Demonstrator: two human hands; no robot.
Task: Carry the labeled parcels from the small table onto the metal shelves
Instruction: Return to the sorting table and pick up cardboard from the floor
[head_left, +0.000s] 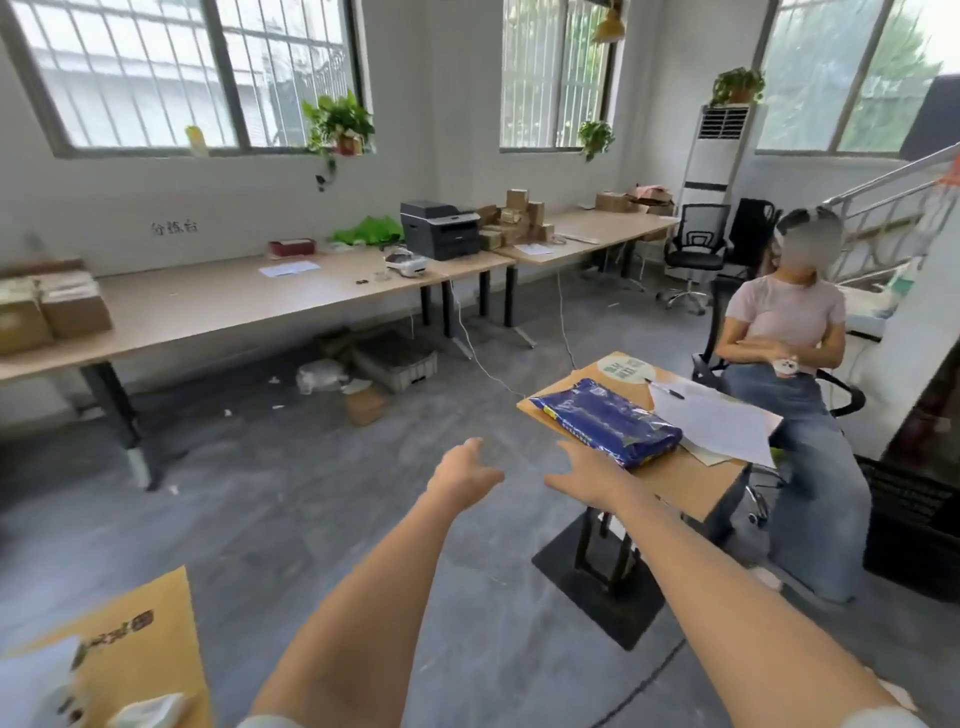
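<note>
A blue plastic-wrapped parcel (605, 421) lies flat on the small wooden table (680, 478) at centre right. Both my arms stretch forward toward it. My left hand (462, 475) is open with fingers spread, in the air just left of the table's near corner. My right hand (584, 475) is open too, fingers apart, hovering at the parcel's near edge, apart from it or just short of touching. Neither hand holds anything. No metal shelves are in view.
White papers (717, 421) and a pen (665, 389) lie beside the parcel. A person (789, 364) sits on a chair right behind the small table. Long desks (234, 306) with boxes and a printer (439, 228) line the wall. A cardboard box (124, 654) sits at bottom left.
</note>
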